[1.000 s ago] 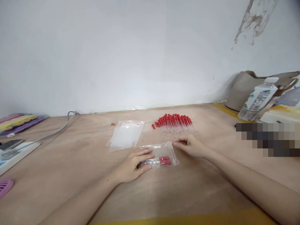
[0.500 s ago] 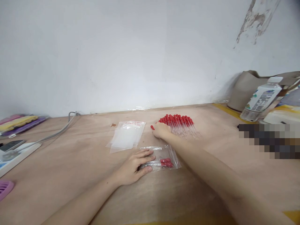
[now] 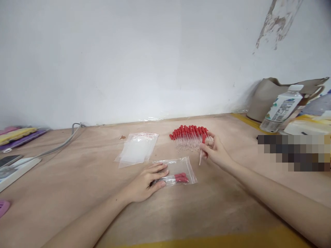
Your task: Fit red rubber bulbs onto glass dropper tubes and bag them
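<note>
My left hand (image 3: 150, 181) lies with fingers spread on a clear zip bag (image 3: 178, 167), pressing it to the table. Inside the bag are droppers (image 3: 181, 177) with red rubber bulbs and clear tubes, partly under my fingers. My right hand (image 3: 216, 151) pinches one dropper (image 3: 203, 138) by its red bulb, its thin tube pointing down. That hand is at the right end of a row of several droppers (image 3: 187, 136), which lie side by side with bulbs towards the wall. Some droppers there are hidden behind my fingers.
Flat zip bags (image 3: 138, 148) are piled left of the droppers. A grey cable (image 3: 63, 143) runs to a white power strip (image 3: 23, 170) at the left. On the right stand a plastic bottle (image 3: 280, 110) and a grey-brown bag (image 3: 261, 98). A white wall (image 3: 129, 69) closes the back.
My right hand has moved from the left end of the dropper row to its right end, and a dropper now shows in its fingers. My left hand stays on the bag.
</note>
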`<state>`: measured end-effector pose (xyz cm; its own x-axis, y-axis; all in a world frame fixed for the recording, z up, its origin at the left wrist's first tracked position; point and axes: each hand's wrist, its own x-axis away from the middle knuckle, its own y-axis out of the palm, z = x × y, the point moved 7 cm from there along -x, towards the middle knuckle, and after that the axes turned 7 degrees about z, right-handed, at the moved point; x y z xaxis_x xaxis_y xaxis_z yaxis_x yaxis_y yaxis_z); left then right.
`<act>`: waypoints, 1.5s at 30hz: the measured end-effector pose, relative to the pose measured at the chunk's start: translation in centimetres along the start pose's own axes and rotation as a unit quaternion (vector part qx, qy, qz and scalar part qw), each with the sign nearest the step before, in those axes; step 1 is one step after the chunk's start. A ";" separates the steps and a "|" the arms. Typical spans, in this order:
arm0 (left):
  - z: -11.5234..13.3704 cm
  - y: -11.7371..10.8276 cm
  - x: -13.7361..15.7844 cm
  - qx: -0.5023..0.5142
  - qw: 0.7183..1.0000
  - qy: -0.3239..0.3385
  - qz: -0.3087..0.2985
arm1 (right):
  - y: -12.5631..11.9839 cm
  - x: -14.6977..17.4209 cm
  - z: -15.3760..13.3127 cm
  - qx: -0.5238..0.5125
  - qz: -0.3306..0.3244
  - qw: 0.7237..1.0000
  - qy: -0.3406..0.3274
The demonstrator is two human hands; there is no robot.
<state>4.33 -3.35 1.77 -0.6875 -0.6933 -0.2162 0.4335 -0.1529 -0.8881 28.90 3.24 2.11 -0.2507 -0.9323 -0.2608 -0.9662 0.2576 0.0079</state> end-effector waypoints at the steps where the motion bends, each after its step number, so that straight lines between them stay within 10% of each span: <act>1: 0.0 0.0 0.0 -0.005 1.000 0.001 -0.004 | -0.5 0.6 0.6 -0.016 0.015 0.999 0.025; 5: 0.2 0.1 0.0 -0.025 1.000 0.001 -0.011 | -0.7 2.4 1.9 -0.070 0.068 0.991 0.095; 12: 0.4 0.1 0.0 -0.050 0.999 0.009 -0.013 | 1.2 4.3 2.5 -0.100 -0.025 0.983 0.149; 23: 0.9 -0.5 0.1 -0.053 0.999 -0.008 0.007 | 2.1 4.7 0.2 0.244 -0.232 0.933 -0.129; 33: 0.7 -0.3 0.0 -0.055 0.998 -0.003 0.006 | 4.4 5.7 0.2 0.120 -0.278 0.950 -0.074; 39: 0.5 -0.1 0.0 -0.055 0.999 0.001 -0.002 | 2.1 2.3 0.1 0.194 -0.138 0.967 -0.096; 45: 0.4 -0.1 0.0 -0.045 0.999 -0.003 0.001 | 2.5 -5.2 -1.4 0.349 0.017 0.921 -0.173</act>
<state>4.47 -3.62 1.98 -0.6834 -0.6974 -0.2156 0.3798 -0.0875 -0.9209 27.67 8.36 4.83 -0.1304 -0.8151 -0.5645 -0.6546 0.4984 -0.5684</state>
